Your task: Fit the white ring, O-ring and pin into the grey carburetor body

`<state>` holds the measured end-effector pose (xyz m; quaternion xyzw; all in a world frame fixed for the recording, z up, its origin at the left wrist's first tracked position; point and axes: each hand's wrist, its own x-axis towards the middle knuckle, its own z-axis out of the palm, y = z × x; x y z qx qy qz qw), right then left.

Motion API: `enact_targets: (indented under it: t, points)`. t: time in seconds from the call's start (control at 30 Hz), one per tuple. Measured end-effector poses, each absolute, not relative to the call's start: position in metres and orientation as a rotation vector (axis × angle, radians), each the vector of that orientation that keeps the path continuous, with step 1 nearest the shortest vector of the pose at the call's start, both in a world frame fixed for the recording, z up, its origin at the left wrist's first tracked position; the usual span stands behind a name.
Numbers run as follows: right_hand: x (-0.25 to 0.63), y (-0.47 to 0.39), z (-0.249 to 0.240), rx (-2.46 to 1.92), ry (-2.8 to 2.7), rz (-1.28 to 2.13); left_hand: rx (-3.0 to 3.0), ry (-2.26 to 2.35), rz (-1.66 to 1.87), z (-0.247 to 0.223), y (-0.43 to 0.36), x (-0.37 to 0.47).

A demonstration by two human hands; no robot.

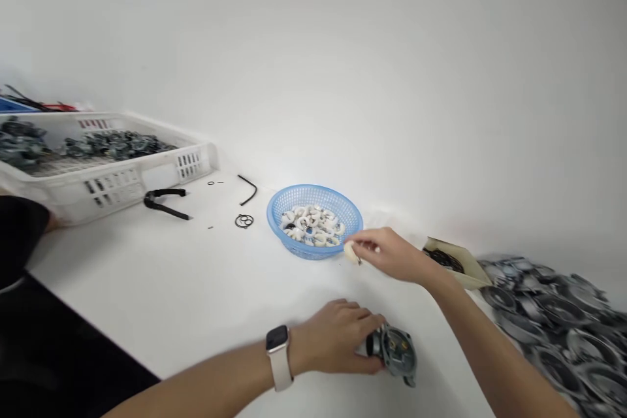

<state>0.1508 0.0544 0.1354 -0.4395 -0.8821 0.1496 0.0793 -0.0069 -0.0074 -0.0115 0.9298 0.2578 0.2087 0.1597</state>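
Observation:
My left hand [343, 336], with a watch on its wrist, is closed around the neck of a grey metal housing [399, 353] near the front of the white table. The housing's round opening faces up and shows small yellowish parts inside. Between the thumb and fingers of my right hand [385, 251] is a small cream-white curved plastic part [351, 252]. That hand is just off the right rim of a blue plastic basket [275, 225], which holds several similar white parts [313, 225].
Black-handled pliers [166, 202], a bent black rod [249, 189] and black rings [243, 221] lie left of the basket. A white crate [112, 192] of metal parts stands far left. At right are a cream box [467, 266] and piled grey rings [553, 320]. Another person's dark sleeve [19, 235] shows at left.

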Motion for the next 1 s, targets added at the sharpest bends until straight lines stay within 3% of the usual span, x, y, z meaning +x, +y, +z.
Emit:
enact_targets:
  t: [0.17,0.43,1.0]
  points:
    - [0.215,-0.016,0.108,-1.327,-2.386,0.789,2.596,0.746,0.586,-0.002,-0.010,-0.007]
    - [0.239,-0.048,0.053,-1.430,-1.858,0.821,2.495,0.803,0.572,0.001,-0.012,-0.008]
    - [0.221,-0.060,0.037,-1.384,-1.626,0.952,2.345,0.786,0.560,0.008,-0.019,0.002]
